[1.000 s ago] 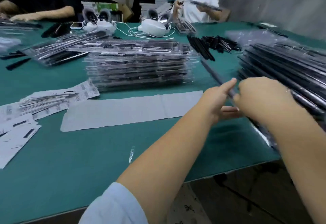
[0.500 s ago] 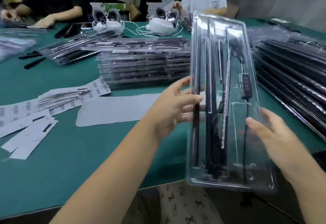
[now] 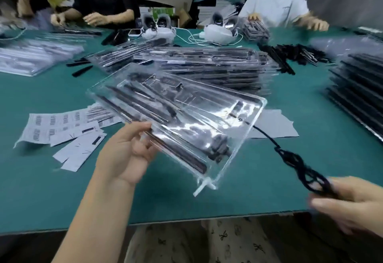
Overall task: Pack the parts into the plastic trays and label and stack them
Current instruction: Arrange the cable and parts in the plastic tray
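Left hand (image 3: 126, 155) pinches the clear tray (image 3: 178, 117) by its long edge: light, slick, bendy, so support underneath. Right hand (image 3: 352, 204) grips the limp black cable (image 3: 298, 163).

Two bare forearms, no sleeves, watch or rings in view; the left hand (image 3: 128, 155) shows short, unpainted nails; the right hand (image 3: 352, 202) is blurred, its nails pale; below the left hand, light trousers (image 3: 207, 242) printed with small dark bows cover the lap.
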Action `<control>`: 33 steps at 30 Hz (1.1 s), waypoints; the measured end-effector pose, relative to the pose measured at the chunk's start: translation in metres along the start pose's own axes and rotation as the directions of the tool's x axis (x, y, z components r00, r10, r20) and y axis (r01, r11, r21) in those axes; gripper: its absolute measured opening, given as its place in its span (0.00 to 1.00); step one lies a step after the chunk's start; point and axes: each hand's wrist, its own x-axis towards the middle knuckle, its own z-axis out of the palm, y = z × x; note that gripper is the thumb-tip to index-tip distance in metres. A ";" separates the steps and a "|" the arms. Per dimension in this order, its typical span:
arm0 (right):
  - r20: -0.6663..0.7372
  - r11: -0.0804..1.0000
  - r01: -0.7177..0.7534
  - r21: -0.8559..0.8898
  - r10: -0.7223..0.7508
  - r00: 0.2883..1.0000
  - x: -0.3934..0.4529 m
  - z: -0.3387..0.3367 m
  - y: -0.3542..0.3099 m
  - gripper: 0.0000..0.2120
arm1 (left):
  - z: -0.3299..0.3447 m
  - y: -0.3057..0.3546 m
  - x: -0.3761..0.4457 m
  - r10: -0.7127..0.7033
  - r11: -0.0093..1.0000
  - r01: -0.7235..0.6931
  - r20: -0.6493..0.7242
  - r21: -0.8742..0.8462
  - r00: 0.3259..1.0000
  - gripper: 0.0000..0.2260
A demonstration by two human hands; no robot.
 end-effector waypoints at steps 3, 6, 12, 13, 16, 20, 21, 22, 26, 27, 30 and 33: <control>-0.325 0.984 0.027 0.177 0.032 0.945 0.008 -0.045 -0.004 0.10 | -0.011 -0.011 -0.007 0.020 1.000 -0.020 -0.156 0.006 0.988 0.08; -0.511 0.893 0.243 0.379 -0.017 0.859 0.037 -0.065 -0.051 0.14 | -0.005 -0.034 -0.010 -0.024 1.000 0.026 -0.234 0.004 0.972 0.05; -0.444 0.773 0.341 0.534 -0.087 0.892 0.111 -0.022 -0.115 0.07 | 0.028 -0.074 -0.016 -0.125 0.981 0.157 -0.244 0.116 0.962 0.10; -0.359 0.775 0.275 0.570 -0.066 0.931 0.123 -0.010 -0.121 0.05 | 0.031 -0.073 -0.017 -0.194 0.965 0.225 -0.213 0.133 0.958 0.04; -0.201 0.849 0.125 0.514 -0.022 0.979 0.147 0.017 -0.130 0.05 | 0.025 -0.061 -0.019 -0.496 0.804 0.483 -0.059 0.347 0.866 0.08; -0.243 0.810 0.032 -0.585 -0.213 0.946 0.158 0.021 -0.130 0.16 | 0.014 -0.035 -0.014 -0.593 0.652 0.382 0.125 0.655 0.795 0.11; -0.290 0.743 0.037 -0.668 -0.306 0.907 0.158 0.017 -0.131 0.19 | 0.016 -0.026 -0.008 -0.522 0.670 0.310 0.131 0.675 0.843 0.09; -0.353 0.721 0.058 -0.690 -0.406 0.843 0.159 0.011 -0.130 0.21 | 0.020 -0.018 0.001 -0.409 0.694 0.231 0.110 0.682 0.906 0.07; -0.724 0.874 0.212 -0.437 -0.481 0.494 0.176 -0.026 -0.128 0.10 | 0.038 0.025 0.068 0.134 0.796 -0.039 -0.113 0.604 0.985 0.05; -0.790 0.907 0.239 -0.347 -0.420 0.446 0.185 -0.038 -0.126 0.11 | 0.041 0.037 0.091 0.232 0.798 -0.098 -0.154 0.595 0.960 0.05; -0.894 0.964 0.191 -0.183 -0.244 0.375 0.209 -0.071 -0.120 0.24 | 0.040 0.070 0.159 0.437 0.747 -0.157 -0.299 0.645 0.848 0.04; -0.885 0.984 0.104 -0.144 -0.175 0.432 0.231 -0.090 -0.115 0.34 | 0.031 0.087 0.207 0.461 0.776 -0.103 -0.449 0.622 0.765 0.21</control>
